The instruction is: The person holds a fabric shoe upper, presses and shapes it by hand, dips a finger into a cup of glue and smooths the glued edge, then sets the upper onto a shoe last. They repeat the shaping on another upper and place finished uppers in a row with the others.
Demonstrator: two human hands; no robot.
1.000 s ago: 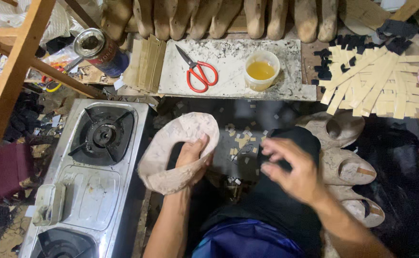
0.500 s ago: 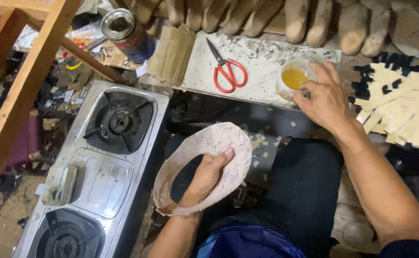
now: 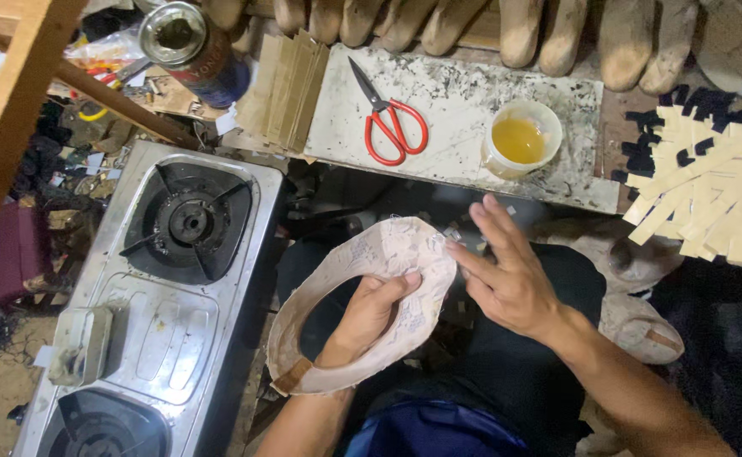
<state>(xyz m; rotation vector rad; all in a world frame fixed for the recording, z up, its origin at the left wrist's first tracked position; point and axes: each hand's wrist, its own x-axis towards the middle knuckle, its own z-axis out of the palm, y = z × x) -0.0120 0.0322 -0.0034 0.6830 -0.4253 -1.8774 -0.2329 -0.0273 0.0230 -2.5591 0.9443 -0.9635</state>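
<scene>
Dark-labelled round tin sits far up-left of your grip. Your left hand is closed on the beige, floppy shoe upper. Your right hand is open, fingertips touching its toe edge.

Your view is evenly lit from above, warm and fairly bright. The white board reads clean; the cup of yellow liquid glows without blowing out. Soft glare sits on the steel stove top and on the tin can rim. Your lap is a dark patch with little detail. Your right hand is slightly motion-blurred at the fingertips; your left hand and the shoe upper stay sharp. The wooden frame at the left edge is soft and out of focus. Corners bend slightly.
</scene>
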